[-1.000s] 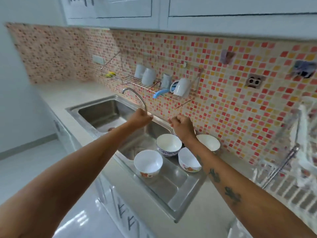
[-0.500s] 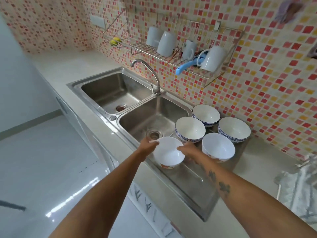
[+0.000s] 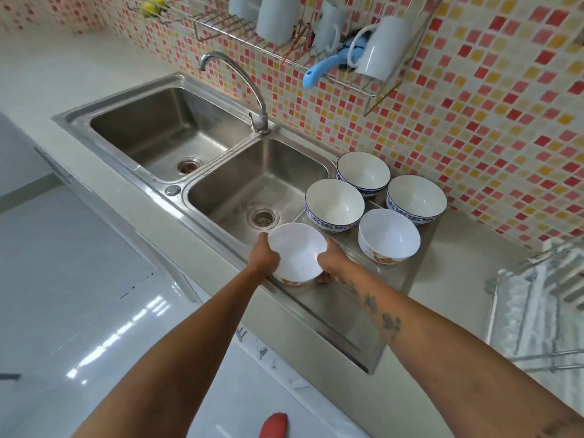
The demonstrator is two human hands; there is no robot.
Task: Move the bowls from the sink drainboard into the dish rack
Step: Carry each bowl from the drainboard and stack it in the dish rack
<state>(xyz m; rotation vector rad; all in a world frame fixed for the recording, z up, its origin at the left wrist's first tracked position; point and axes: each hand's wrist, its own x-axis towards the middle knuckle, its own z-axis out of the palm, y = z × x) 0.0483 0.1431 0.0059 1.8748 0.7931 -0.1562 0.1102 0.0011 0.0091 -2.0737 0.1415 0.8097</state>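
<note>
Head view: both hands, left hand (image 3: 264,255) and right hand (image 3: 331,264), grip the first bowl (image 3: 297,255) at centre frame; four bowls (image 3: 387,237) wait on the drainboard (image 3: 341,311), dish rack (image 3: 537,311) at right holding none that can be seen

— What hangs on the tiled wall (image 3: 474,128)?
— A wire shelf (image 3: 316,63) with white mugs (image 3: 278,17) and a blue-handled brush (image 3: 322,69).
— And lower down?
— A curved tap (image 3: 243,86) over two steel basins (image 3: 170,134), each with a drain (image 3: 263,217).
</note>
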